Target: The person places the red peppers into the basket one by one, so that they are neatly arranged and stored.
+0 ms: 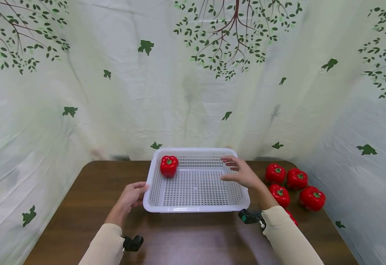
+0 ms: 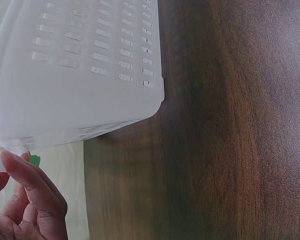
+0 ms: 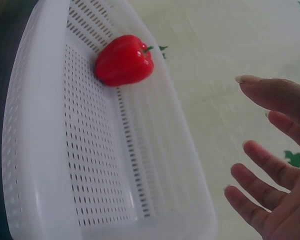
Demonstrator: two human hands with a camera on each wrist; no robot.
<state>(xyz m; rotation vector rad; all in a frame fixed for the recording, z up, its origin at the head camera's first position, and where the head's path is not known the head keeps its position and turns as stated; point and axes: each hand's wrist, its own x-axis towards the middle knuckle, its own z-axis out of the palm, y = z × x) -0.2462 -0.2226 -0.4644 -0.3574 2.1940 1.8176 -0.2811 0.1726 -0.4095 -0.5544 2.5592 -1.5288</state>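
A white perforated plastic basket [image 1: 196,209] stands on the brown table. One red bell pepper [image 1: 169,166] sits upright inside it, in the far left corner; the right wrist view shows its green stem. My left hand [image 1: 132,197] is at the basket's left side, and in the left wrist view thumb and fingers [image 2: 32,182] pinch the rim. Over the basket's right part hovers my right hand [image 1: 242,173], fingers spread and pointing left. Nothing lies between those fingers, and in the right wrist view the hand [image 3: 285,185] is apart from the pepper.
Several more red bell peppers [image 1: 312,198] lie grouped on the table's right side, one partly hidden behind the right sleeve [image 1: 287,232]. Behind the table [image 1: 186,239] hangs a pale curtain [image 1: 186,103] with printed leaves and branches. Each wrist wears a small black camera [image 1: 133,243].
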